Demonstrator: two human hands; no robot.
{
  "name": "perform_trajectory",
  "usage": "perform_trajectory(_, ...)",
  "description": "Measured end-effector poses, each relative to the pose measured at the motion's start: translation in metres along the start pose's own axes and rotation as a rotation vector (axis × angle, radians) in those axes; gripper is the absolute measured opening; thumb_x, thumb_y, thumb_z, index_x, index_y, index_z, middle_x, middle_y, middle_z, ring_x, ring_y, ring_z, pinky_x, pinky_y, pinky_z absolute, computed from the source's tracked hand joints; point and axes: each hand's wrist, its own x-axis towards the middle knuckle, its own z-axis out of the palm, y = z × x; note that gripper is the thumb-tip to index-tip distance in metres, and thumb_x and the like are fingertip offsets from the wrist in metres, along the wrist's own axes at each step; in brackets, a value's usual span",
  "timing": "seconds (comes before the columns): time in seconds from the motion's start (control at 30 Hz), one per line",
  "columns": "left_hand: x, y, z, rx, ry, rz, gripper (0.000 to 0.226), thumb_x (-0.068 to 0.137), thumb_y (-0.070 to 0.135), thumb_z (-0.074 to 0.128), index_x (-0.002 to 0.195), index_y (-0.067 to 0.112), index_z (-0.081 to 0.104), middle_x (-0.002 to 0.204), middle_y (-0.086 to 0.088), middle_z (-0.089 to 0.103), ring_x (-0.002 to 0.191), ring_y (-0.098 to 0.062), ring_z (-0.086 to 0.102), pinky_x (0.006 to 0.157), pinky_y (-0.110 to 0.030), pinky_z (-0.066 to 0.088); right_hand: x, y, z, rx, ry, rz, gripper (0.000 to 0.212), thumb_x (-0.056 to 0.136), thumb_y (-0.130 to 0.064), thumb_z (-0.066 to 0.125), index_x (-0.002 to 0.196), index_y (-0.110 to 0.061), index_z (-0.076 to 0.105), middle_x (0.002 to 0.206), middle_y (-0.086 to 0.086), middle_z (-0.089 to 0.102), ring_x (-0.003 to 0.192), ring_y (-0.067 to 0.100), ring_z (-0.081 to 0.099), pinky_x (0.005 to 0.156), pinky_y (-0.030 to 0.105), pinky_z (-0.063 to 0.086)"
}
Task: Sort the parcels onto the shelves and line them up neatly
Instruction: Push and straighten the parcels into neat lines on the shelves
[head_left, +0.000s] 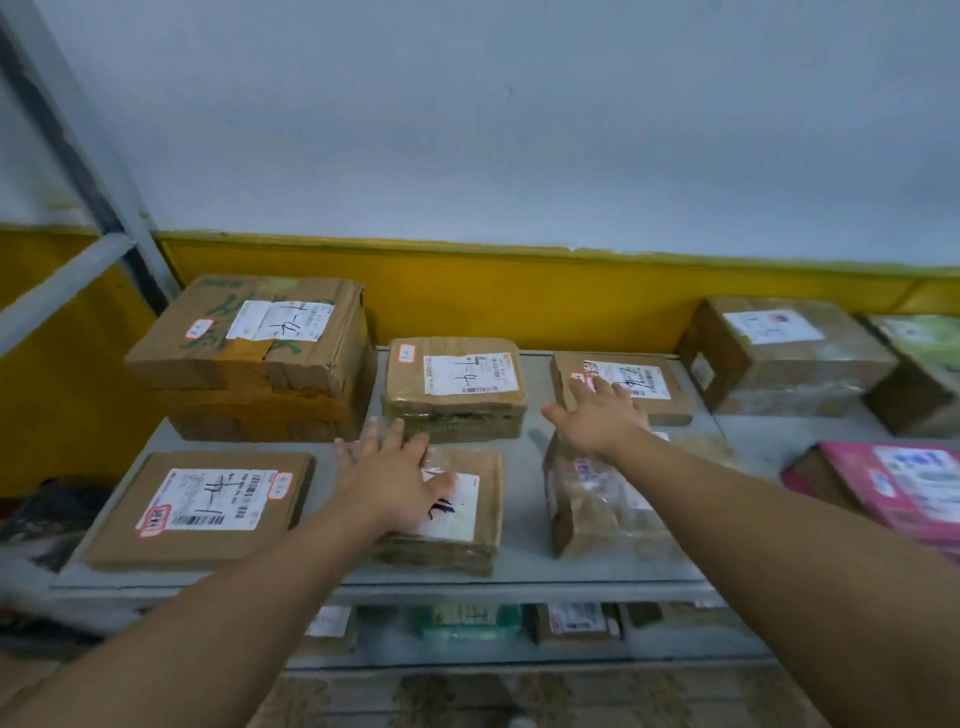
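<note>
**Palms down on two parcels**

Seen from the middle of the grey shelf (524, 519), the brown parcels sit in two loose rows. The left hand (389, 478) lies flat on the front-middle parcel (467, 525) at 6 o'clock, with its fingers straight, spread wide and gripping nothing. Its fingertips reach past that parcel's far edge toward the back-middle parcel (454, 387) at 12 o'clock, and I cannot tell whether they touch it.

The right hand (597, 415) is out at 2 o'clock, fingers likewise straight and fanned. Its fingertips rest on the label end of the small back-right parcel (649, 387), and nothing is clasped there either. Just below that wrist, at 4 o'clock, stands the plastic-wrapped parcel (597, 509), turned a little askew to the shelf's front edge.

At 10 o'clock the large taped box (249, 358) sits close to the yellow wall band (519, 291). At 8 o'clock the flat box (202, 509) lies label up near the front edge.

Well off at 3 o'clock is a taped carton (779, 353), with a green-printed box (924, 343) just beside it at the edge of view. A pink parcel (893, 488) lies nearer, partly cut off. Under the front edge, a lower shelf (519, 657) holds more parcels — too blurred to tell apart.
</note>
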Motion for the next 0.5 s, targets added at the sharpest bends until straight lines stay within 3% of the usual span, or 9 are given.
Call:
perform_trajectory(0.23,-0.014,0.070,0.004,-0.048,0.051,0.127,0.073,0.088,0.071,0.032,0.151,0.037,0.016,0.163,0.001,0.001,0.148,-0.031,-0.008,0.113,-0.062,-0.003,-0.038,0.076,0.013,0.044,0.035,0.118,0.077,0.092,-0.070,0.034,0.154,-0.025,0.026,0.163,0.008,0.019,0.149,0.032,0.015,0.117,0.054,0.018)
perform_trajectory(0.33,-0.017,0.084,0.014,-0.074,0.036,0.071,0.079,0.085,0.075,0.032,0.152,0.039,0.009,0.162,0.003,-0.007,0.147,-0.031,-0.016,0.109,-0.065,-0.010,-0.039,0.094,0.015,0.009,0.035,0.092,0.074,0.091,-0.071,0.034,0.153,-0.030,0.026,0.163,0.006,0.019,0.149,0.031,0.014,0.116,0.056,0.018)
perform_trajectory(0.5,-0.018,0.088,0.028,-0.047,0.067,-0.004,0.080,0.086,0.071,0.037,0.150,0.043,-0.003,0.161,0.005,-0.016,0.146,-0.027,-0.021,0.109,-0.065,-0.010,-0.034,0.111,0.019,-0.053,-0.048,-0.013,0.083,0.086,-0.080,0.027,0.156,-0.036,0.012,0.166,0.005,0.006,0.151,0.031,0.001,0.116,0.064,0.008)
